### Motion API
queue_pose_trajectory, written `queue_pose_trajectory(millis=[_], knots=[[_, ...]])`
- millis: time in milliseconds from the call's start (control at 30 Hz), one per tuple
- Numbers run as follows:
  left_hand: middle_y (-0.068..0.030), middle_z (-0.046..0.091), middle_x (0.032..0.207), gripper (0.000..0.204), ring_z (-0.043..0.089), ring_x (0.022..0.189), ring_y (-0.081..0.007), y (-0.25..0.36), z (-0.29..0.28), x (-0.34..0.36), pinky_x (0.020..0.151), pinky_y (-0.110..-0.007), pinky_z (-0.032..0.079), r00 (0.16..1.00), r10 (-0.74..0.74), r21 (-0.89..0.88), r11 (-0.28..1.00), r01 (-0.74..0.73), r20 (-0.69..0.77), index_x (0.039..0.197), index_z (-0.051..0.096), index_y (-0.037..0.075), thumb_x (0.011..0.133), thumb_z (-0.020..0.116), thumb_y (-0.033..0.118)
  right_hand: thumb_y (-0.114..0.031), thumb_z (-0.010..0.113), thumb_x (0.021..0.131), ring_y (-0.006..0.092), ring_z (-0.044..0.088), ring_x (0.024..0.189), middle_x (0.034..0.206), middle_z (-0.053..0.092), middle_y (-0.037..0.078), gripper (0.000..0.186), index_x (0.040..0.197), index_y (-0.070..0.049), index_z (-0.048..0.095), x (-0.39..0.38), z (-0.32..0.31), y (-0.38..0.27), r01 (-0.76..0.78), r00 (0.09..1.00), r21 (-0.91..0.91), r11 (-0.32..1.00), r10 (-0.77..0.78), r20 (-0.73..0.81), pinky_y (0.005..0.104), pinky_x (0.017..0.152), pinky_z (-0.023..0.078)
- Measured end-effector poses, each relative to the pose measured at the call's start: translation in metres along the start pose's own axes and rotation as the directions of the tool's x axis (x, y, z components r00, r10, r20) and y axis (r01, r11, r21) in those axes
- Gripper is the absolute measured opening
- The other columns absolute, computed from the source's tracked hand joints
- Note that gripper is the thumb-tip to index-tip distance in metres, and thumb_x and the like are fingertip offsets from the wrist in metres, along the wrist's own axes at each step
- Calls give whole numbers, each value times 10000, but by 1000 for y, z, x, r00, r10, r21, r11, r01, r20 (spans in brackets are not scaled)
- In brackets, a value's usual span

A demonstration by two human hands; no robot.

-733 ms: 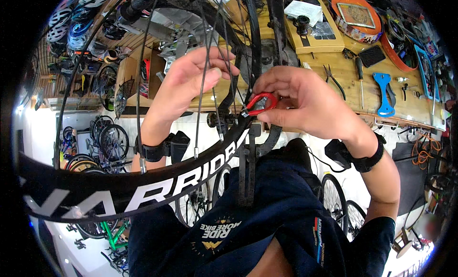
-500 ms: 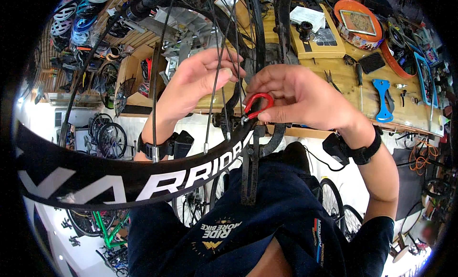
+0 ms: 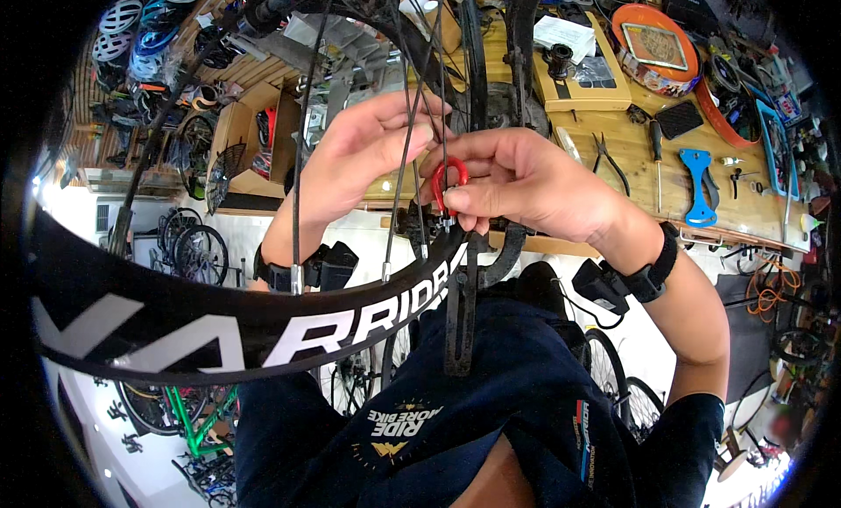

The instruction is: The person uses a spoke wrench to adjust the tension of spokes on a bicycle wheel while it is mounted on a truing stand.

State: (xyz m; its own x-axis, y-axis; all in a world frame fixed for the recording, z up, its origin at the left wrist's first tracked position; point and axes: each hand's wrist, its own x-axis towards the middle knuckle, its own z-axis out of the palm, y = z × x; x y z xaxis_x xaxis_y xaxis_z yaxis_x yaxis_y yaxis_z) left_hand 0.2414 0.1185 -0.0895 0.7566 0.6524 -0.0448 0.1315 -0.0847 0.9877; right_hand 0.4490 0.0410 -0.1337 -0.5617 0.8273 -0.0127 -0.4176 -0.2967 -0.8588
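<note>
Wheel rim (image 3: pixel 254 328), black with white lettering: sweeps in from the left edge, where the curve of the view cuts it off.

Spokes (image 3: pixel 304 158), black: rise from the rim, crossing in front of the left hand.

Left hand (image 3: pixel 372 144): fingers loosely curled, thumb beside the spokes; whether it pinches one cannot be told.

Spoke wrench (image 3: pixel 439 188), red, loop-shaped: upright at the rim's right end, metal head at a silver spoke nipple (image 3: pixel 447 226). Seating appears engaged, though too small to confirm. Risk, by judgement: a head not fully seated could slip and round the nipple's flats; overturning could pull the rim out of true.

Right hand (image 3: pixel 534 175): thumb and fingers closed on the wrench; far-side fingertips partly hidden.

Pliers (image 3: pixel 611 164), screwdriver (image 3: pixel 656 144), blue tool (image 3: pixel 698 188): lying on the wooden workbench (image 3: pixel 583 127).
</note>
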Motion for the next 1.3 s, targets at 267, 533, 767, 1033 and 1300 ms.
queue_pose_trajectory(millis=[267, 533, 767, 1033, 1300], knots=[[-106, 655, 1076, 450, 590, 1005, -149, -1, 1, 2, 917, -294, 444, 1000, -13, 49, 999, 13, 0, 1246, 547, -39, 934, 600, 280, -30, 678, 885, 40, 571, 729, 903, 626, 21, 435, 1267, 88, 506, -10, 26, 2, 55, 976, -326, 944, -121, -183, 201, 644, 499], [-110, 653, 1065, 529, 573, 999, -169, -3, 0, 5, 941, -327, 415, 1000, -6, 111, 994, 5, 6, 1260, 550, -39, 930, 562, 374, -122, 713, 863, 84, 628, 677, 789, 635, 56, 366, 1115, 111, 587, 0, 10, 11, 65, 983, -150, 986, -90, -163, 224, 551, 489], [-104, 665, 1074, 431, 608, 1006, -145, -2, -5, 1, 907, -292, 457, 999, 18, -13, 1000, -17, 40, 1260, 546, -23, 931, 634, 242, -233, 719, 883, 60, 583, 653, 736, 618, 9, 256, 910, 11, 645, 1, 13, -3, 7, 997, -253, 967, -25, -68, 214, 587, 473], [-96, 648, 1079, 452, 594, 1014, -142, -3, -6, 1, 909, -288, 452, 999, 24, -11, 1000, -24, 39, 1264, 532, -39, 931, 640, 246, -257, 758, 853, 63, 563, 630, 711, 616, -3, 285, 892, 10, 664, 9, 3, 6, 83, 994, -247, 965, -98, -51, 216, 560, 447], [-107, 636, 1099, 632, 581, 1037, -169, -1, -1, -1, 961, -318, 419, 999, -37, 86, 996, 37, 3, 1277, 540, -41, 889, 632, 450, -222, 816, 762, 151, 569, 565, 626, 618, 127, 306, 787, 44, 665, 5, 25, 5, 4, 919, -561, 828, -224, -324, 324, 549, 463]])
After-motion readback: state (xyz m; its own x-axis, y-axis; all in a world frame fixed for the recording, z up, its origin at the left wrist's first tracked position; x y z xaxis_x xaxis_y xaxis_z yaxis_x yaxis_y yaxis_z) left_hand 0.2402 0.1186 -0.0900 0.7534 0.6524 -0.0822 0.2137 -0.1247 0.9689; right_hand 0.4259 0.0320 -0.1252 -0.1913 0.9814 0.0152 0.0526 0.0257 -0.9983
